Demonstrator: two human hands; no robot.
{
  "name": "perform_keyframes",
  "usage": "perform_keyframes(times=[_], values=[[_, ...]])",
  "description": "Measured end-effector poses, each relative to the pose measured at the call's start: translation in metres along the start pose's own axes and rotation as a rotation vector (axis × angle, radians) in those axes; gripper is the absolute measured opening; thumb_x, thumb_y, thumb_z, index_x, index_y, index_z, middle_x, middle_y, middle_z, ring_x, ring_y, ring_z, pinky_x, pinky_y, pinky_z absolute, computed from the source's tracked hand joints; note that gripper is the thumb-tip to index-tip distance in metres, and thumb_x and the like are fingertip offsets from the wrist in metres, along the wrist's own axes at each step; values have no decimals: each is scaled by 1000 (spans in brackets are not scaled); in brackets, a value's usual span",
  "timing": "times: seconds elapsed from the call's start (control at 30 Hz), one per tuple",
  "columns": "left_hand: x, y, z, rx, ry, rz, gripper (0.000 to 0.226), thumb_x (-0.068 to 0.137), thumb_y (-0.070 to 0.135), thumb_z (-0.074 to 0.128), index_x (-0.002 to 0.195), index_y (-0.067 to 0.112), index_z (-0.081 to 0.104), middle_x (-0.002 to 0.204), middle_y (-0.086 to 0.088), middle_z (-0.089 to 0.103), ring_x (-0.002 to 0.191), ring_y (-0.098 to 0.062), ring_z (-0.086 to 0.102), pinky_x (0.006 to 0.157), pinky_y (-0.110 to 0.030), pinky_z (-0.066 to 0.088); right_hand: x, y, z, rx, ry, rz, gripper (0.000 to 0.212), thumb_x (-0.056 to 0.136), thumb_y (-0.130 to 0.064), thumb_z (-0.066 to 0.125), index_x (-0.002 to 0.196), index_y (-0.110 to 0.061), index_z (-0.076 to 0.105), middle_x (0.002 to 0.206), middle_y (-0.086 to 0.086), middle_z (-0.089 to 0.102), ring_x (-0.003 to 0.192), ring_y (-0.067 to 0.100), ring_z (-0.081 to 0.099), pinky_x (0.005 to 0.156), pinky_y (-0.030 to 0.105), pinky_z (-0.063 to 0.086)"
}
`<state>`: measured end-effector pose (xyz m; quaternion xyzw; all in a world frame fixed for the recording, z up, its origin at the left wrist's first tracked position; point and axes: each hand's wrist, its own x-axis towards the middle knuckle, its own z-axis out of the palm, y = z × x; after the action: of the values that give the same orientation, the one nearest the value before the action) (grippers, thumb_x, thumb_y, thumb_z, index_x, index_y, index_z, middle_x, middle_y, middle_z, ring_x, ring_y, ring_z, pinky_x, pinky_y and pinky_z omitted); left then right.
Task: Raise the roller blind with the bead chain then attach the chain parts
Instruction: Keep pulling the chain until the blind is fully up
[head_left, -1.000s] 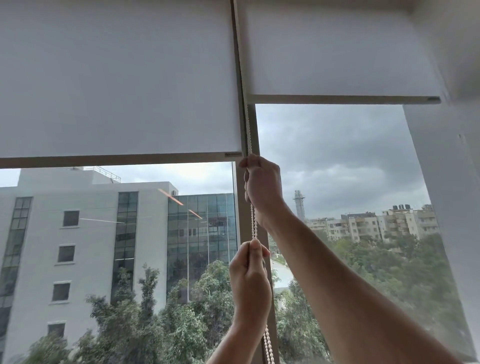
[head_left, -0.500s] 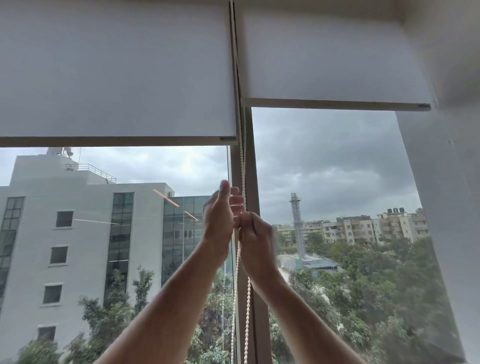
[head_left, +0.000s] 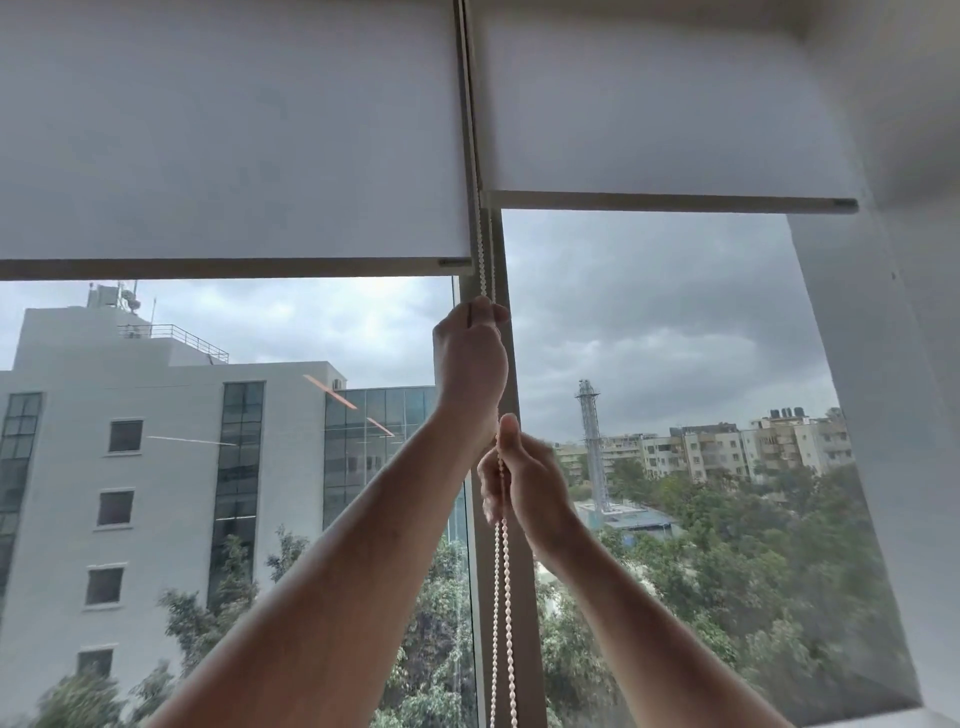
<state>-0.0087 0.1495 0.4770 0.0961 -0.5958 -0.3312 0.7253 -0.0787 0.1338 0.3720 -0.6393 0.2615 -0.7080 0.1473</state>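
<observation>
A white roller blind (head_left: 228, 130) covers the top of the left window pane; its bottom bar (head_left: 234, 268) hangs level. A white bead chain (head_left: 503, 597) runs down in front of the brown window post (head_left: 498, 249) in two strands. My left hand (head_left: 470, 364) is raised high and shut on the chain just below the bar. My right hand (head_left: 522, 480) sits lower, to the right of the left wrist, pinching the chain between thumb and fingers. Below it both strands hang free.
A second white blind (head_left: 660, 104) covers the top of the right pane, its bar (head_left: 670, 202) higher than the left one. A white wall (head_left: 893, 364) closes the right side. Buildings and trees show through the glass.
My left hand has risen up the chain to near the blind's bar. My right hand has dropped lower with the chain. The left blind's bar has gone up over the past second.
</observation>
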Motion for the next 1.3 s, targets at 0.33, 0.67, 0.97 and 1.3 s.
perform_keyframes(times=[0.33, 0.67, 0.97, 1.3], values=[[-41, -35, -17, -5, -17, 8, 42, 100, 17, 44, 64, 24, 64, 50, 12, 54, 47, -7, 44, 48, -28, 32, 67, -59, -5, 115, 111, 72, 52, 99, -58, 37, 88, -21, 72, 73, -2, 75, 72, 12, 72, 67, 32, 51], [-48, -44, -29, -28, -32, 48, 44, 99, 10, 45, 61, 25, 59, 46, 10, 36, 42, -9, 27, 43, -27, 20, 104, -113, 34, 336, 66, 161, 33, 106, -25, 35, 101, -11, 64, 52, -7, 39, 37, 6, 28, 36, 19, 25], [-44, -47, -49, -76, -266, 44, 52, 99, 16, 42, 49, 24, 54, 43, 10, 38, 36, -5, 29, 37, -18, 24, 87, -113, 48, -9, 269, -158, 50, 79, -2, 33, 58, -35, 65, 42, -18, 46, 42, 4, 35, 45, 25, 28], [28, 39, -42, -11, -198, 53, 51, 103, 47, 36, 104, 7, 68, 94, -16, 73, 82, -20, 73, 62, -29, 59, 71, -113, 44, -175, 227, -340, 36, 87, -18, 40, 60, -29, 62, 55, -14, 60, 57, 7, 58, 52, 26, 50]])
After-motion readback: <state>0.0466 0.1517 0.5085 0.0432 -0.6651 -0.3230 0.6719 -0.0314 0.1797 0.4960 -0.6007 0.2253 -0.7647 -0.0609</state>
